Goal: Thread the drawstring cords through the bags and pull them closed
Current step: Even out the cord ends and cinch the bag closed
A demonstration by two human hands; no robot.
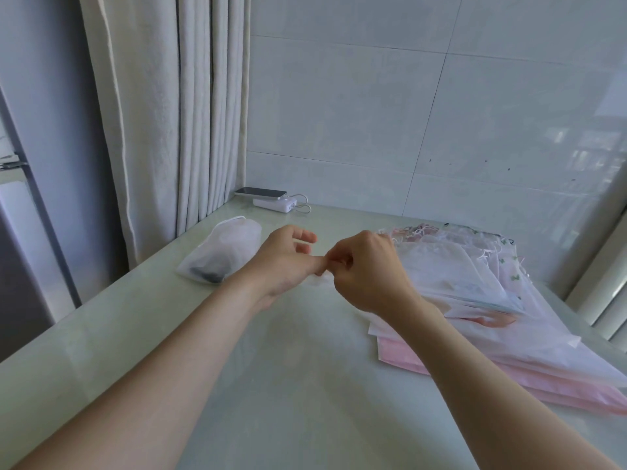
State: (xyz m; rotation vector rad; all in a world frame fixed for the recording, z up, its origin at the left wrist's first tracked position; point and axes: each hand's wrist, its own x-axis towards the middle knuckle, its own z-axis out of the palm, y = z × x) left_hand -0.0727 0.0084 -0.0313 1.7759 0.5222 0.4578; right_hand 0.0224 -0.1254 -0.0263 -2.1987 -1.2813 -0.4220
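Centre of the frame: both hands meet just above the table (288, 385), fingertips touching.
Left hand (283, 262): two fingers are loose and free, and one digit is stretched toward the other hand. Whether it pinches anything cannot be told.
Right hand (364, 276): the fingers are curled in and pinch at a small white piece (319, 281) just under the meeting point. It may be cord or a bag edge — too small to say.
Stack of bags (475, 300): at the right of the frame, just beside the right wrist, lying flat. The bags are thin, white and pink, and some have a small green print.
Cords (485, 256): thin white ends show at the far edge of the stack.
White bag (224, 252): left of centre, apart from the stack, with its mouth gathered and something dark inside.
Phone (259, 192): at the far edge of the table — it rests on a white power bank (274, 203), and a white cable (303, 205) is looped beside it.
Curtain (190, 113): upper left, hanging down to the table edge.
Tiled wall (407, 96): upper right, pale and glossy.
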